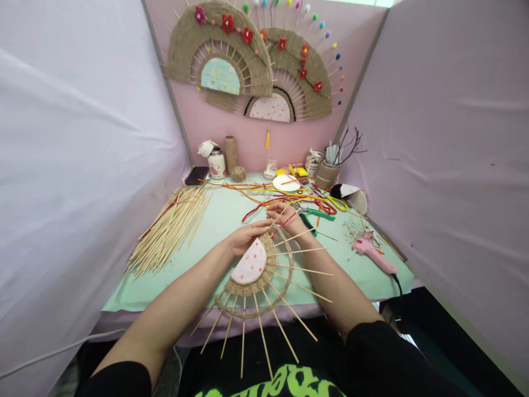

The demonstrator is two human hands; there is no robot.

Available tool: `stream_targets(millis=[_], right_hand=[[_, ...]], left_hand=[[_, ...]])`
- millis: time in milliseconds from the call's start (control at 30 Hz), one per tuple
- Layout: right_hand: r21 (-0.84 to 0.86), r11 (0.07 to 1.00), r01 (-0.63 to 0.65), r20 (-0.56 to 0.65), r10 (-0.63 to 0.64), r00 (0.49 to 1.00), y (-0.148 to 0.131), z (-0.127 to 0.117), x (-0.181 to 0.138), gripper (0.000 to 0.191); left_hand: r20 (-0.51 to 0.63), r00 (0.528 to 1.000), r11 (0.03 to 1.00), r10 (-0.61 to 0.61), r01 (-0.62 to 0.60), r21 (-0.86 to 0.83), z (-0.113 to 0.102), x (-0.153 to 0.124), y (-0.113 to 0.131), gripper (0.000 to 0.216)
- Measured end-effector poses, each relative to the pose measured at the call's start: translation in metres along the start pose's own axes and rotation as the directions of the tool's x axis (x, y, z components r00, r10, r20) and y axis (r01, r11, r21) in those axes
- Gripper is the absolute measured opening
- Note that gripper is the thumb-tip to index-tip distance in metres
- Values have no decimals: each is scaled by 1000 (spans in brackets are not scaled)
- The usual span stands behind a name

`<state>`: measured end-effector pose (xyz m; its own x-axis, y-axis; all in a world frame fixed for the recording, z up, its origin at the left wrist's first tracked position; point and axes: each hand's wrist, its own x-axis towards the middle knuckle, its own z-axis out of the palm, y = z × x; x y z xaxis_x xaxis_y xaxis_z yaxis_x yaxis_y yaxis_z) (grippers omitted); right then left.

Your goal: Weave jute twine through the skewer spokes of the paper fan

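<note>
Where the head cam looks: down at a mint-green table (223,218), pale cloth walls on both sides.
Fan: a half-woven fan (264,278) lies flat at the table's near edge, about centre. Its near sticks poke past the edge, over the lap.
Fan parts: pink dotted half-disc (250,263) in the middle, twine band woven round it, thin sticks spread out all round.
L hand: the L hand (246,237) rests on the fan's far-left rim, fingers stretched flat twd the other hand, not closed round anything.
R hand: the R hand (285,215) sits at the fan's far rim, just beside the L fingertips, fingers bent among the stick ends. Can't tell if it pinches anything, too small.
Left of fan: stick pile (171,229), well apart.
Right of fan: pink glue gun (372,251) near the table's right edge.
Behind hands: tangle of pipe cleaners (297,196), red, yellow & orange. Green-handled tool (319,214) just beside the R hand.
Back row: phone (196,175), jar (216,164), twine spool (231,151), twine ball (237,174), cup w/ twigs (327,173).
Wall: two finished fans (219,49) w/ red flowers, overlapping.
</note>
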<state>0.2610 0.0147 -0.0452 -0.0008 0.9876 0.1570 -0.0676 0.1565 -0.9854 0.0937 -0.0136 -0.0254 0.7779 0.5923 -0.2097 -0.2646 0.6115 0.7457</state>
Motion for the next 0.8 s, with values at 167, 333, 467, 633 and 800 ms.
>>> stream_targets(millis=[167, 333, 467, 633, 800], right_hand=[[67, 998, 5, -67, -1, 998, -12, -9, -1, 26], [256, 960, -113, -82, 138, 987, -25, -22, -4, 29], [386, 912, -138, -97, 189, 977, -31, -32, -3, 32], [338, 941, -21, -155, 77, 985, -35, -32, -5, 35], [280, 959, 37, -230, 29, 973, -39, -30, -6, 35]], left_hand=[[-45, 999, 999, 19, -17, 29, 1, -1, 3, 41], [-57, 998, 998, -7, 11, 61, -2, 0, 1, 41], [-45, 999, 995, -30, 34, 97, -6, 1, -1, 39], [-97, 995, 994, -23, 33, 106, -5, 1, -1, 34], [-161, 984, 992, 80, -64, 105, -8, 0, 4, 33]])
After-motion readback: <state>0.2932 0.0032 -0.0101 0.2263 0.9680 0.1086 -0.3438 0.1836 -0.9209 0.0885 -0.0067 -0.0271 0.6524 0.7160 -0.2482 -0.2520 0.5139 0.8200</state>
